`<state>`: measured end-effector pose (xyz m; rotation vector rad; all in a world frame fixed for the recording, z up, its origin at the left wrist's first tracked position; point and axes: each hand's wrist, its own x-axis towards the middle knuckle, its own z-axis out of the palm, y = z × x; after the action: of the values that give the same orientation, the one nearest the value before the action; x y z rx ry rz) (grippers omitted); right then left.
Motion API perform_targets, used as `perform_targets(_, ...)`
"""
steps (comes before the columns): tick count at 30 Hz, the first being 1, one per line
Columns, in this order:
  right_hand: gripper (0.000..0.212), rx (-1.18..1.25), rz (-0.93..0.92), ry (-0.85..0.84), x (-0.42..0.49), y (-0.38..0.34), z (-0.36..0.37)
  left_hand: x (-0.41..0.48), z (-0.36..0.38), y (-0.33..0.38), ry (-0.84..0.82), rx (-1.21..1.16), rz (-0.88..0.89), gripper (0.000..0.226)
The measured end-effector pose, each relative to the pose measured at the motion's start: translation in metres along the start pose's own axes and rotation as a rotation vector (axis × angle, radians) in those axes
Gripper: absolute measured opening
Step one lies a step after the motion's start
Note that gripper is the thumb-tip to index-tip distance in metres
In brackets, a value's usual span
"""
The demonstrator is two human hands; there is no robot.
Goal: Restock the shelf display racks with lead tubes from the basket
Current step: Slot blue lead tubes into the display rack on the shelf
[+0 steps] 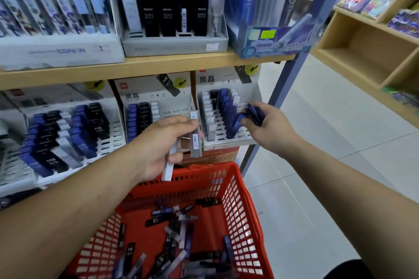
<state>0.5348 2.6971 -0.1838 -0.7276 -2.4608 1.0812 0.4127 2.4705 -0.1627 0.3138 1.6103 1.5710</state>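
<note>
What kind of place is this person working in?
Most likely a stationery shop. Wooden shelves hold display racks of HB lead tubes and boxed pens, and a red shopping basket holds more loose tubes.

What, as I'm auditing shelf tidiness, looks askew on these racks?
In the right-hand white slotted rack, one dark blue lead tube leans sideways beside its straighter row, apparently mid-placement by the right hand, whose fingers are at its top.
</note>
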Motion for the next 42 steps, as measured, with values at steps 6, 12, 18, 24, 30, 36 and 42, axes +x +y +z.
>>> perform_targets(6,0.018,-0.348,-0.084,-0.054,0.0,0.0,0.008,0.002,-0.003,0.0,0.052,0.03,0.01,0.008)
perform_targets(12,0.016,-0.045,0.044,0.078,-0.003,-0.023,0.001,0.001,0.001,0.005,0.021,-0.046,0.007,0.01)
perform_targets(18,0.031,0.361,0.039,-0.302,-0.033,-0.079,0.008,0.0,0.003,0.004,-0.001,-0.116,0.071,0.028)
perform_targets(24,0.015,0.378,0.133,-0.377,-0.038,-0.082,0.017,-0.003,-0.005,0.013,-0.112,-0.268,-0.009,0.037)
perform_targets(30,0.027,0.498,0.203,-0.428,-0.039,-0.079,0.009,-0.003,-0.023,0.017,-0.08,-0.221,-0.024,0.041)
perform_targets(36,0.025,0.487,0.195,-0.456,-0.041,-0.082,0.008,-0.008,-0.026,0.014,0.072,0.225,0.028,0.026)
perform_targets(42,0.011,0.472,0.225,-0.472,-0.04,-0.078,0.011,-0.006,-0.033,0.016,0.061,0.114,0.118,0.022)
